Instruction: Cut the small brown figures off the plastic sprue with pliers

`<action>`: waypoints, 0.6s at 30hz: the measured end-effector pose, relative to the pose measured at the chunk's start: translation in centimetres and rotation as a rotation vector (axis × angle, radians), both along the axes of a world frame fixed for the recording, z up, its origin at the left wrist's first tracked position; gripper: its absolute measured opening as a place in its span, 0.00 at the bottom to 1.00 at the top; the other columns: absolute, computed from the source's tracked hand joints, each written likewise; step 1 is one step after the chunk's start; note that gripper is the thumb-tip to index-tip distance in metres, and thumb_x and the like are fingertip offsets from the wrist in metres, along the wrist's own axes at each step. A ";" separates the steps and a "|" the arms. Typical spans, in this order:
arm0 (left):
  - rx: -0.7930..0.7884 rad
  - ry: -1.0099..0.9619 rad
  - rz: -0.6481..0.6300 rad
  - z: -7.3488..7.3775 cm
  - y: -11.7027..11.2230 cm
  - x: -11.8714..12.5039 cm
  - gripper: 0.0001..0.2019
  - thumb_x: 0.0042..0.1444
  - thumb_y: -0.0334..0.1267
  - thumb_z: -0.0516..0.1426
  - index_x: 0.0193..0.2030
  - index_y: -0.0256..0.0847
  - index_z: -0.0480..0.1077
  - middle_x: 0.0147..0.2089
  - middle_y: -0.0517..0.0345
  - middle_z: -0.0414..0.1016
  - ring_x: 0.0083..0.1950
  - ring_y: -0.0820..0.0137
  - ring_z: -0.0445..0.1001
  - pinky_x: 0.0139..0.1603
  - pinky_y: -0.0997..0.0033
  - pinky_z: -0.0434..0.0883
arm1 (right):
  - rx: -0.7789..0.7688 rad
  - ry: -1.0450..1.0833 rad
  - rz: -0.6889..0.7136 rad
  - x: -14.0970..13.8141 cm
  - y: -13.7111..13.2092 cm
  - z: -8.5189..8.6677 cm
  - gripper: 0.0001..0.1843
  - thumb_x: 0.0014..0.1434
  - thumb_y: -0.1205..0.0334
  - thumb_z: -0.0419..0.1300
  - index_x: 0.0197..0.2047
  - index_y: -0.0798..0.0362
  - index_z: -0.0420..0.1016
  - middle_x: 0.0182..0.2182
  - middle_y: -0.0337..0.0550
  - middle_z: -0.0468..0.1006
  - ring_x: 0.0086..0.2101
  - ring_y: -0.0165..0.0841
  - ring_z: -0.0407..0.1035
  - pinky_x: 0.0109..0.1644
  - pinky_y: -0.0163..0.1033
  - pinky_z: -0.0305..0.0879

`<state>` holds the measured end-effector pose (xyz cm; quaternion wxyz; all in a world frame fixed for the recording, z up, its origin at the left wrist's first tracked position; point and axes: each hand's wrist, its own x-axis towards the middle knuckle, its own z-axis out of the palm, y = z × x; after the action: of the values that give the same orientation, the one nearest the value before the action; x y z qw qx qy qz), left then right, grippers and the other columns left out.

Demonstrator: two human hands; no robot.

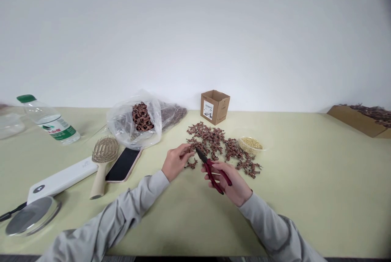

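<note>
My right hand (pixel 233 182) is closed round the dark red handles of a pair of pliers (pixel 209 167), whose black jaws point up and left. Close to the jaw tips, my left hand (pixel 177 161) has its fingertips pinched together at the near left edge of a pile of small brown figures (pixel 209 137). Whatever is in that pinch is too small to make out. One loose clump of brown figures (pixel 192 164) lies just below the left fingertips. Right of the pile, a clear round tub (pixel 251 144) holds tiny gold pieces.
A small open cardboard box (pixel 218 109) stands behind the pile. To the left are a plastic bag (pixel 120 121) of brown pieces, a phone (pixel 124 165), a hairbrush (pixel 102 172), a white power bank (pixel 65 176), a round mirror (pixel 32 217) and a water bottle (pixel 55 123). A cardboard tray (pixel 351 120) sits far right.
</note>
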<state>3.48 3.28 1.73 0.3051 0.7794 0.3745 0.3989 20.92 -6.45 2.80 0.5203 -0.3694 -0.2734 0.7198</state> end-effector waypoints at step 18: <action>-0.608 -0.577 -0.045 -0.8 -1.4 0.0 0.20 0.46 0.41 0.59 0.44 0.34 0.61 0.39 0.45 0.75 0.32 0.65 0.76 0.39 0.57 0.73 | 0.452 -0.874 -0.165 1.2 0.9 -3.9 0.23 0.42 0.67 0.59 0.45 0.51 0.69 0.40 0.46 0.73 0.37 0.39 0.67 0.39 0.43 0.62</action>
<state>3.48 1.91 0.90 0.6224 0.5182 0.3570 0.4654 22.08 -5.53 -1.09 0.4794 -0.5349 -0.5850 0.3766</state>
